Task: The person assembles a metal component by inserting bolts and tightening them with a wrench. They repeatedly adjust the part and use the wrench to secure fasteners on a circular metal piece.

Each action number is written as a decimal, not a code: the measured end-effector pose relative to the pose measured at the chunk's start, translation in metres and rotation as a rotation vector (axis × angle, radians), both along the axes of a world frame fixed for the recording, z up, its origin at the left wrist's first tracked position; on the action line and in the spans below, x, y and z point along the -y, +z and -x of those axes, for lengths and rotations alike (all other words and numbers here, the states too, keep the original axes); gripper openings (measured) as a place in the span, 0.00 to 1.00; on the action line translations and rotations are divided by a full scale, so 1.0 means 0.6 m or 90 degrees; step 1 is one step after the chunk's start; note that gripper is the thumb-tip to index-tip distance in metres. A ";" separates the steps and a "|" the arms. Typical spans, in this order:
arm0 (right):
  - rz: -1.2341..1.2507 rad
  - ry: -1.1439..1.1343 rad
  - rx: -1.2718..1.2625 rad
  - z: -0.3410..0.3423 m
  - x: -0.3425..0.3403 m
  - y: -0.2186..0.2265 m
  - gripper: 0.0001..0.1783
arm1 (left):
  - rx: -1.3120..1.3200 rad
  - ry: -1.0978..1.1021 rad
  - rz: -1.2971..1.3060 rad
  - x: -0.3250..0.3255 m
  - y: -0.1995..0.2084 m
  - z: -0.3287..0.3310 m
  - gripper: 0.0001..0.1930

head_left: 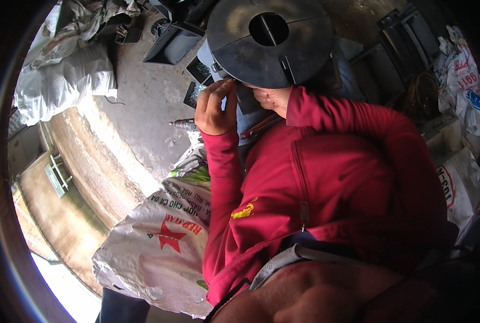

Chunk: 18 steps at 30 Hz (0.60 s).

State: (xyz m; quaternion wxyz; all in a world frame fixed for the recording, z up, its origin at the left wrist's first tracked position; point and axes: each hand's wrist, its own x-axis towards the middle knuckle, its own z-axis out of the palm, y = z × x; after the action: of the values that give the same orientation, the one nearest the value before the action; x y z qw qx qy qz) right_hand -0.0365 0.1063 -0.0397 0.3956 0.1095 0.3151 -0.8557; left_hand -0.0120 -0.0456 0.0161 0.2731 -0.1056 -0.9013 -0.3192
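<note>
Head view, clock bearings taken from the picture's centre. Nearest, a red zipped jacket [326,177] is seen filling the middle and lower right, its two sleeves reaching up toward twelve. At seven to eight o'clock, beside the left sleeve, a white printed sack [138,258] with a red star is noted, creased.

Left hand [214,109] at eleven: fingers bent, tips drawn close together at the rim of a black disc; whether anything is pinched there cannot be told. Right hand [272,99] at one: fingers curled in under the same rim, tips hidden; how far they are closed, and on what, cannot be told.

The black disc [304,48] is placed between twelve and one, just beyond both hands. It is pierced by a round central hole and a narrow slot near its lower edge. A small fitting [216,67] is seen at its rim, just above the left hand.

At ten, a power drill [185,124] is laid on the grey floor [138,86]. At eleven, small hardware is held in two dark boxes [190,101]. Farther off, whitish sacks [70,81] are heaped at ten; dark metal housings [407,40] are stacked at two.
</note>
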 end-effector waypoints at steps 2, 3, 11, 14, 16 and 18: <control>-0.030 -0.005 -0.001 0.000 0.002 0.012 0.09 | -0.016 -0.015 0.065 -0.003 0.002 0.001 0.14; -0.022 -0.003 0.003 0.000 0.002 0.009 0.09 | -0.023 -0.023 0.098 -0.004 0.002 0.001 0.14; 0.000 0.005 0.005 -0.001 0.001 0.008 0.11 | -0.015 -0.030 0.052 0.006 -0.017 0.006 0.15; -0.034 0.010 0.004 0.008 0.000 0.022 0.12 | -0.017 -0.034 0.046 0.005 -0.013 0.012 0.15; -0.027 0.006 0.012 0.006 0.002 0.017 0.12 | -0.020 -0.047 0.034 0.005 -0.012 0.009 0.16; -0.021 -0.001 0.012 0.008 0.001 0.013 0.13 | -0.034 -0.053 0.036 0.001 -0.012 0.011 0.15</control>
State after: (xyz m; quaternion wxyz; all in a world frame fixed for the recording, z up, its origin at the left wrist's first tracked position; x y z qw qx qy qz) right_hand -0.0411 0.1058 -0.0318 0.3958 0.1242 0.3253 -0.8498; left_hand -0.0183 -0.0464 0.0089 0.2806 -0.1591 -0.8972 -0.3017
